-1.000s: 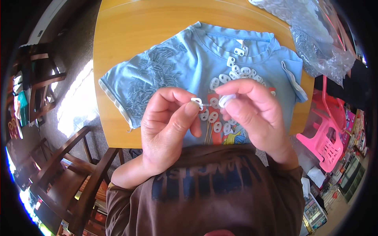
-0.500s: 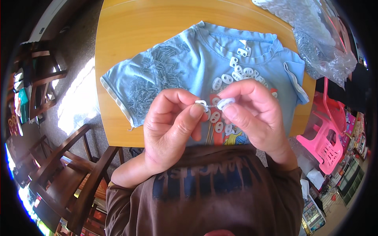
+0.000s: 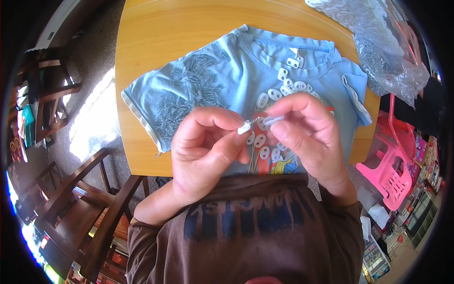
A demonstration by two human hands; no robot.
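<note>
A light blue shirt [image 3: 227,90] lies spread on the wooden bench [image 3: 189,28], clear plastic bags [image 3: 383,52] beside it, a pink plastic chair [image 3: 390,165] nearby.

left hand [image 3: 203,151]: fingers pinch a small white plastic piece [image 3: 244,128] above the shirt
right hand [image 3: 305,135]: fingers pinch a second white piece [image 3: 273,120], a small metal spring [image 3: 255,121] between the two
blue T-shirt [image 3: 227,80]: spread flat on the wooden worktop [image 3: 189,28]
on shirt: pile of springs [image 3: 189,90], scattered white pieces [image 3: 283,87]
far right: clear plastic bags [image 3: 378,42]
</note>
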